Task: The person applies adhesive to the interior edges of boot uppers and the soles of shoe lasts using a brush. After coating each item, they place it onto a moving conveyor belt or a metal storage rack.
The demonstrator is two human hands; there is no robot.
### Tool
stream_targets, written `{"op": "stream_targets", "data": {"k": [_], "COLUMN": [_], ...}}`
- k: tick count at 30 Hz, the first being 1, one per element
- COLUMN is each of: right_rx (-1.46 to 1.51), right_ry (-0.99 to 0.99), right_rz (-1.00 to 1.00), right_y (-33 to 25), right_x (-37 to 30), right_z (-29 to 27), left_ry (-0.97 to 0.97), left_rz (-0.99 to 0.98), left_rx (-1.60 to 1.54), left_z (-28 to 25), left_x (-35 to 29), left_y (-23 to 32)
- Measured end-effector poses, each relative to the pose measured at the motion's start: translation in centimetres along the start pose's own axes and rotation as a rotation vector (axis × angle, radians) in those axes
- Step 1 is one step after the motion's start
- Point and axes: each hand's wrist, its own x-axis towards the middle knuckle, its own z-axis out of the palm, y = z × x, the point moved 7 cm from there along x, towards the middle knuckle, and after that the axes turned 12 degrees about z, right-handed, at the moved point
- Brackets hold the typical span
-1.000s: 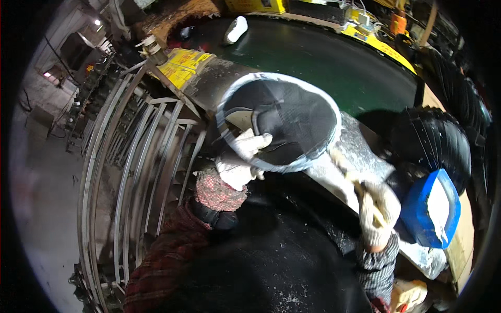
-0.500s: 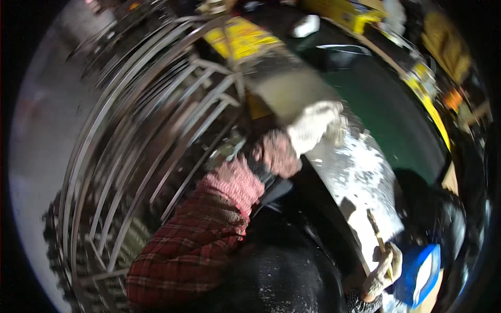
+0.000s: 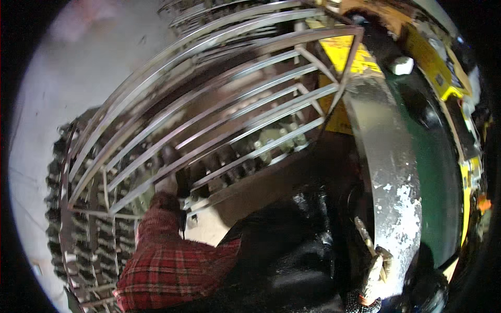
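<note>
My left arm, in a red plaid sleeve, reaches down to the metal bar rack [image 3: 209,151] on the left. My left hand [image 3: 168,177] is at the rack's lower bars, beside rows of small dark and pale green pieces [image 3: 271,138]. Shade and blur hide its fingers, so I cannot make out whether it holds anything. On the right, my right hand [image 3: 377,266], in a pale glove, is closed around a slim tan stick-like tool [image 3: 365,235]. The tool tilts up and left over the edge of a narrow metal bench [image 3: 386,141] with white smears.
Beyond the bench runs a dark green surface [image 3: 438,193] edged in yellow. A white lump [image 3: 402,65] lies at its far end, and a yellow panel [image 3: 344,52] stands by the rack's corner. Rows of dark ridged pieces [image 3: 96,245] lie at lower left. Black glossy material [image 3: 282,250] covers my front.
My left hand has gone from the bench to the rack at left. The view has swung, shifting rack and bench rightward. The right hand still holds the stick-like tool; the blue container has left view.
</note>
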Motion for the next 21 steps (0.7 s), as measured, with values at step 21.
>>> {"op": "stream_targets", "data": {"k": [21], "right_rx": [0.133], "right_ry": [1.234], "right_rz": [-0.065], "right_y": [-0.9], "right_x": [-15.2], "right_z": [-26.5], "left_ry": [-1.948], "left_rz": [0.295], "left_rx": [-1.829], "left_z": [1.0], "left_x": [-18.6], "left_y": [48.2]}}
